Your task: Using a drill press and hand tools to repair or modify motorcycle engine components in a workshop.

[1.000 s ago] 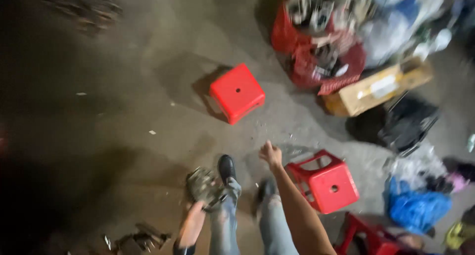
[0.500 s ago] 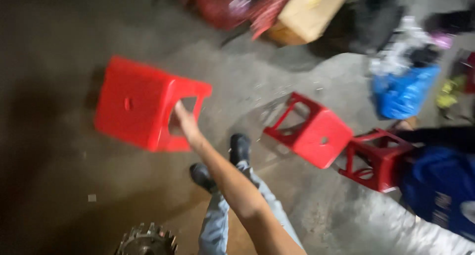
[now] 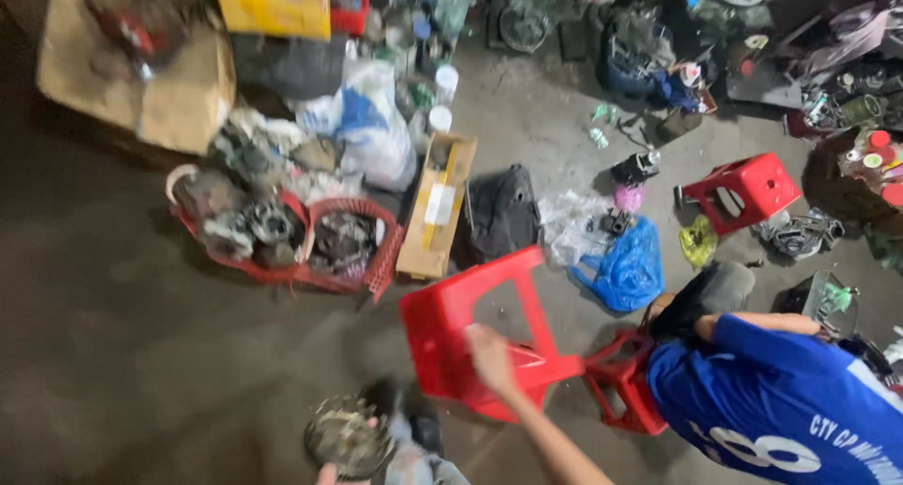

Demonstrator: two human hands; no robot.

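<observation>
Head view: right hand [image 3: 489, 355] fingers grip the tilted red plastic stool [image 3: 470, 339] (blurred); left hand [image 3: 331, 471] fingers clutch a round metal part [image 3: 346, 436].

A red plastic stool [image 3: 470, 339] is tipped on its side and lifted off the concrete floor, its seat facing left and its legs pointing right. One leg touches a second red stool to its right. A round, grey metal toothed part [image 3: 346, 436], blurred, sits low left.
</observation>
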